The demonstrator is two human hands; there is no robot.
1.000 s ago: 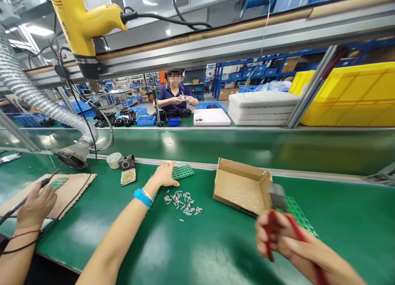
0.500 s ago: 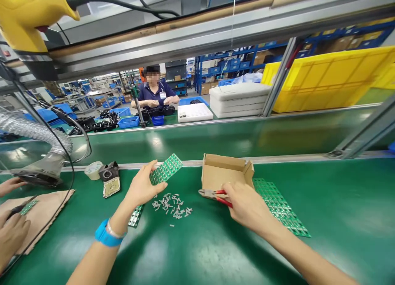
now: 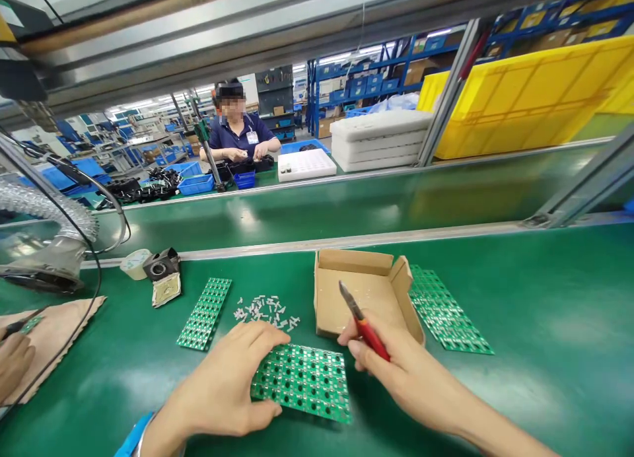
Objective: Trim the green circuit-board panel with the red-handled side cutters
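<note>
Far left edge: another person's hand (image 3: 12, 364) rests on a brown cardboard sheet (image 3: 54, 331), w/ a dark cable running past it. Above that, a grey ribbed extraction hose (image 3: 44, 209) ends in a wide nozzle just over the green bench (image 3: 545, 325).

Beyond the left hand's fingertips, a bit to their left: a tape roll (image 3: 135, 263), a small black part (image 3: 161, 267) and a foil pouch (image 3: 166, 290), close together. Nearer, a narrow green circuit panel (image 3: 204, 313) lies flat, just left of the fingertips. Straight ahead of the fingertips sits a loose scatter of small white components (image 3: 267, 310).

Left hand (image 3: 222, 384), blue wristband at the wrist, lies palm down w/ fingers (image 3: 257, 335) spread and pressed on the left end of a larger green circuit board (image 3: 307, 381); thumb hooks the board's near edge. Board lies flat btwn both hands, touching the left.

Right hand (image 3: 396, 371) is clenched around red-handled cutters (image 3: 364, 321), tips pointing up and away, over the near-left part of an open cardboard box (image 3: 366, 292). Whether the tips touch the box: can't tell. Right of the box, just beyond the right hand's knuckles, another green panel (image 3: 448, 312) lies flat.

Background, across the conveyor: a seated person in a dark shirt (image 3: 238, 137), white trays (image 3: 379, 140), yellow bins (image 3: 535, 100).
</note>
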